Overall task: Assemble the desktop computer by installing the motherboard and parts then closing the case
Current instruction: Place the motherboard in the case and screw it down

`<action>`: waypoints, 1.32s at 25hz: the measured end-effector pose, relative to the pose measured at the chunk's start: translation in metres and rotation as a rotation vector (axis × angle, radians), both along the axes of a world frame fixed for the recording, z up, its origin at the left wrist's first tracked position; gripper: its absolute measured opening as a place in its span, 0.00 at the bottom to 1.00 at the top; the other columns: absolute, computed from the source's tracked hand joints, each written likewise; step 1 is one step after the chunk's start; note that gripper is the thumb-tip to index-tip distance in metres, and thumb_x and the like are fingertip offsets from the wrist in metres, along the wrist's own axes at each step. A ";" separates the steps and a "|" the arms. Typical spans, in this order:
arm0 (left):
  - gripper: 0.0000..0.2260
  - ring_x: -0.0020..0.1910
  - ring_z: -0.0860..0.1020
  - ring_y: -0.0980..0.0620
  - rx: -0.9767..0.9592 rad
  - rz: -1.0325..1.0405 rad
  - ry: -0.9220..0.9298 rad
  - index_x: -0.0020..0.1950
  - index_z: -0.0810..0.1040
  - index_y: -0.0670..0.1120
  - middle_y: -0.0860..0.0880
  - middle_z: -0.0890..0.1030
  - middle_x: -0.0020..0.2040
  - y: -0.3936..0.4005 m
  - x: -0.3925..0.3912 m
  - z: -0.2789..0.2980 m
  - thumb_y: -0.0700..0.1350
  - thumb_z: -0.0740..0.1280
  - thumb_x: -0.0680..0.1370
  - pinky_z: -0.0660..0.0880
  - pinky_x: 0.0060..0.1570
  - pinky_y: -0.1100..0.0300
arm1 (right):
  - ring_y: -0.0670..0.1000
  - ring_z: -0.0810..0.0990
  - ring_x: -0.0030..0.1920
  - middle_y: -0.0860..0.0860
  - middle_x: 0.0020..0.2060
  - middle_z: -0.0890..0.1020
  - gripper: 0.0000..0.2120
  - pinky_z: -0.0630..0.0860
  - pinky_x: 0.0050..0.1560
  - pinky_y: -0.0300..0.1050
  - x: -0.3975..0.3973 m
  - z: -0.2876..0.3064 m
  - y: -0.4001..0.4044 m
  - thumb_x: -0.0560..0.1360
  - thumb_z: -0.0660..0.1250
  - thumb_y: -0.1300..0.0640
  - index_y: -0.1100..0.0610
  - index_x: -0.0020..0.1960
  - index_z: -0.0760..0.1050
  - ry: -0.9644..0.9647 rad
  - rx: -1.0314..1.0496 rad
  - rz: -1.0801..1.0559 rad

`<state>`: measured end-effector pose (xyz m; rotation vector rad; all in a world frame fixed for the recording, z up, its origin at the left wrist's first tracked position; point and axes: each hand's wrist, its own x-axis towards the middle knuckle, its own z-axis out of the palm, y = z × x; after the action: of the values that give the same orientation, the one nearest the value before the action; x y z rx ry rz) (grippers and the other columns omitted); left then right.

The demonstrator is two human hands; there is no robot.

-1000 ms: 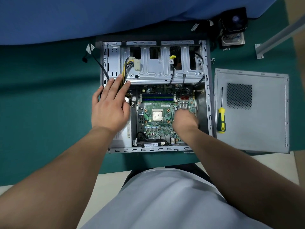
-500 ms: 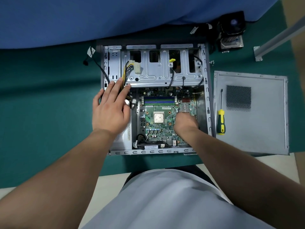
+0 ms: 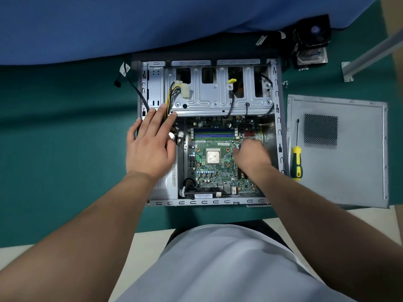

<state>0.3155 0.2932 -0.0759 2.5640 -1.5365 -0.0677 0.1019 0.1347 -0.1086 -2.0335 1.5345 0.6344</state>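
green mat [image 3: 65, 149], motherboard [image 3: 213, 171] under right hand [image 3: 250, 155] fingers, blurred

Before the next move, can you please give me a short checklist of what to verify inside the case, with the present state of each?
1. Motherboard lies flat inside the case: ok.
2. Motherboard screws are in: cannot tell.
3. Left hand steadies the case, fingers flat near the yellow cables: ok.
4. Right hand grip on the board: cannot tell, blurred.
5. Screwdriver is within reach, on the side panel: ok.
6. CPU has its cooler fitted: not ok, bare.
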 end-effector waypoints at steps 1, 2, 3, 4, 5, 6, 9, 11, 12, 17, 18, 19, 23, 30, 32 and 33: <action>0.27 0.82 0.56 0.55 -0.003 -0.001 0.001 0.80 0.63 0.59 0.56 0.58 0.83 0.000 0.000 0.000 0.49 0.56 0.80 0.50 0.79 0.51 | 0.52 0.82 0.38 0.54 0.42 0.80 0.09 0.81 0.36 0.47 0.004 0.001 -0.006 0.83 0.64 0.53 0.60 0.51 0.74 -0.080 -0.057 -0.007; 0.27 0.81 0.56 0.54 -0.008 -0.003 0.002 0.80 0.63 0.58 0.56 0.58 0.83 0.000 0.000 0.000 0.49 0.56 0.80 0.50 0.79 0.52 | 0.54 0.83 0.42 0.56 0.46 0.80 0.12 0.83 0.41 0.50 0.009 0.003 -0.012 0.83 0.64 0.52 0.61 0.57 0.74 -0.128 -0.113 -0.008; 0.27 0.81 0.57 0.54 -0.012 -0.003 0.000 0.80 0.63 0.58 0.56 0.58 0.83 0.001 0.001 -0.001 0.49 0.56 0.79 0.49 0.79 0.52 | 0.56 0.83 0.44 0.57 0.49 0.80 0.14 0.83 0.46 0.53 0.014 0.003 -0.018 0.83 0.64 0.52 0.63 0.59 0.75 -0.144 -0.144 -0.002; 0.27 0.81 0.57 0.54 -0.014 -0.003 -0.001 0.79 0.63 0.58 0.56 0.58 0.83 0.001 0.001 -0.001 0.49 0.56 0.79 0.49 0.79 0.52 | 0.57 0.83 0.43 0.57 0.47 0.80 0.14 0.83 0.46 0.53 0.019 0.003 -0.022 0.83 0.64 0.52 0.64 0.58 0.76 -0.133 -0.146 0.001; 0.27 0.82 0.56 0.54 -0.016 -0.003 -0.001 0.79 0.63 0.58 0.56 0.58 0.83 0.001 0.001 -0.001 0.49 0.55 0.79 0.50 0.79 0.52 | 0.56 0.82 0.39 0.56 0.42 0.80 0.13 0.81 0.43 0.51 0.023 0.002 -0.025 0.83 0.65 0.53 0.64 0.53 0.78 -0.115 -0.139 0.003; 0.27 0.82 0.57 0.54 -0.019 -0.003 0.002 0.79 0.63 0.58 0.56 0.58 0.83 0.000 0.002 -0.002 0.49 0.55 0.79 0.50 0.79 0.51 | 0.54 0.80 0.35 0.55 0.37 0.79 0.11 0.78 0.38 0.47 0.026 0.000 -0.026 0.82 0.65 0.55 0.62 0.48 0.78 -0.087 -0.131 -0.005; 0.27 0.81 0.57 0.54 -0.029 -0.002 -0.001 0.79 0.63 0.58 0.56 0.59 0.83 0.000 0.001 -0.003 0.49 0.55 0.79 0.50 0.79 0.51 | 0.54 0.78 0.33 0.54 0.32 0.75 0.11 0.72 0.31 0.42 0.030 -0.001 -0.026 0.80 0.66 0.61 0.59 0.38 0.74 -0.041 -0.144 -0.034; 0.27 0.81 0.57 0.54 -0.029 -0.003 -0.010 0.79 0.63 0.58 0.56 0.58 0.83 0.000 0.002 -0.004 0.49 0.55 0.79 0.50 0.78 0.52 | 0.59 0.80 0.39 0.54 0.32 0.73 0.12 0.75 0.35 0.46 0.035 0.000 -0.025 0.78 0.65 0.65 0.59 0.36 0.71 -0.025 -0.141 -0.026; 0.27 0.81 0.57 0.54 -0.029 -0.004 -0.012 0.79 0.63 0.58 0.56 0.58 0.83 0.000 0.002 -0.005 0.49 0.55 0.79 0.49 0.78 0.52 | 0.60 0.80 0.41 0.54 0.32 0.72 0.12 0.75 0.36 0.47 0.038 0.001 -0.025 0.77 0.64 0.67 0.59 0.36 0.69 -0.018 -0.139 -0.015; 0.27 0.81 0.57 0.54 -0.027 0.000 -0.011 0.79 0.63 0.58 0.56 0.58 0.83 0.001 0.002 -0.005 0.49 0.55 0.79 0.50 0.78 0.52 | 0.59 0.78 0.40 0.54 0.35 0.74 0.07 0.77 0.39 0.48 0.043 -0.002 -0.021 0.79 0.63 0.63 0.59 0.42 0.73 -0.054 -0.106 -0.050; 0.27 0.81 0.57 0.54 -0.028 -0.002 -0.011 0.79 0.63 0.58 0.56 0.58 0.83 0.001 0.002 -0.005 0.49 0.56 0.79 0.50 0.78 0.52 | 0.57 0.78 0.37 0.53 0.35 0.75 0.09 0.77 0.38 0.48 0.043 -0.003 -0.020 0.79 0.63 0.61 0.59 0.40 0.73 -0.062 -0.101 -0.070; 0.27 0.81 0.57 0.54 -0.029 -0.004 -0.010 0.79 0.63 0.58 0.56 0.58 0.83 0.000 0.002 -0.005 0.49 0.56 0.79 0.50 0.78 0.52 | 0.56 0.77 0.35 0.53 0.34 0.75 0.11 0.75 0.37 0.47 0.043 -0.005 -0.020 0.79 0.63 0.60 0.58 0.39 0.72 -0.059 -0.102 -0.082; 0.27 0.81 0.58 0.53 -0.043 -0.005 -0.004 0.79 0.64 0.58 0.56 0.59 0.83 0.001 0.002 -0.005 0.48 0.56 0.79 0.51 0.79 0.51 | 0.59 0.78 0.39 0.54 0.34 0.75 0.07 0.73 0.36 0.48 0.044 -0.008 -0.020 0.79 0.63 0.64 0.60 0.43 0.75 -0.026 -0.117 -0.035; 0.27 0.81 0.58 0.53 -0.039 -0.004 -0.001 0.79 0.64 0.58 0.56 0.59 0.83 0.001 0.003 -0.004 0.48 0.57 0.79 0.52 0.79 0.50 | 0.60 0.76 0.40 0.55 0.34 0.72 0.06 0.74 0.38 0.49 0.036 -0.013 -0.024 0.79 0.63 0.65 0.60 0.43 0.74 -0.021 -0.150 0.029; 0.27 0.81 0.58 0.53 -0.030 -0.009 0.005 0.79 0.64 0.58 0.56 0.59 0.83 0.001 0.001 -0.004 0.48 0.57 0.79 0.52 0.79 0.50 | 0.60 0.78 0.38 0.56 0.35 0.76 0.09 0.74 0.36 0.48 0.033 -0.015 -0.021 0.80 0.64 0.64 0.59 0.40 0.71 -0.026 -0.141 0.031; 0.27 0.81 0.57 0.53 -0.025 -0.007 0.005 0.79 0.64 0.58 0.56 0.59 0.83 0.001 0.001 -0.003 0.48 0.56 0.79 0.52 0.79 0.50 | 0.60 0.78 0.38 0.57 0.36 0.78 0.11 0.74 0.36 0.48 0.032 -0.014 -0.020 0.80 0.64 0.64 0.58 0.39 0.70 -0.026 -0.138 0.032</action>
<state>0.3164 0.2944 -0.0786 2.5372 -1.5350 -0.0547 0.1341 0.1144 -0.1228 -2.1635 1.5720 0.5256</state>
